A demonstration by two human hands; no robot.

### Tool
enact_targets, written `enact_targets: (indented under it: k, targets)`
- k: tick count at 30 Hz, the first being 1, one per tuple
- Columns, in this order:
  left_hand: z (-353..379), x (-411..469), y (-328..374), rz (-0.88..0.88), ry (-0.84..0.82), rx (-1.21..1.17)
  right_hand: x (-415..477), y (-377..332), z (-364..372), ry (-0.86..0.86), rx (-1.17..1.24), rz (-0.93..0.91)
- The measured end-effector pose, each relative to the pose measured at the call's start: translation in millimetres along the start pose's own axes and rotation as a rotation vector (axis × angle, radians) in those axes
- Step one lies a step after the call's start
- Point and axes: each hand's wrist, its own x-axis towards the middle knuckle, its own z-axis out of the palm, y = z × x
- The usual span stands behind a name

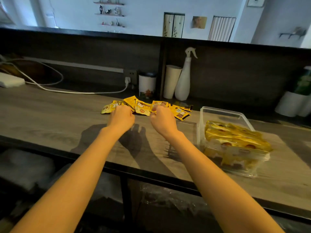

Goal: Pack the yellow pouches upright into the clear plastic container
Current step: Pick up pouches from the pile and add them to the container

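Wooden counter: loose yellow pouches, clear container.

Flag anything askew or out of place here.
The loose yellow pouches lie flat in a jumbled, overlapping heap on the grey wooden counter; the packed pouches in the clear plastic container poke above its rim.

About seven loose yellow pouches lay on the counter; overlap hid some edges. One clear plastic container held a packed row of more, too tight to count. Two hands showed: one left hand, one right hand. Behind stood one spray bottle, one tall white cup and one lidded canister.
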Motion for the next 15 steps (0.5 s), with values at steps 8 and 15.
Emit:
enact_targets:
  k: [8,15]
  targets:
    - [33.8,54.2,-31.1,-0.046,-0.147,-0.006,49.7,12.5,54.7,-0.154,-0.090,0.075]
    - [52.2,84.8,-38.6,0.028,-0.232,0.023,87.1,19.9,84.3,-0.159,-0.241,0.007]
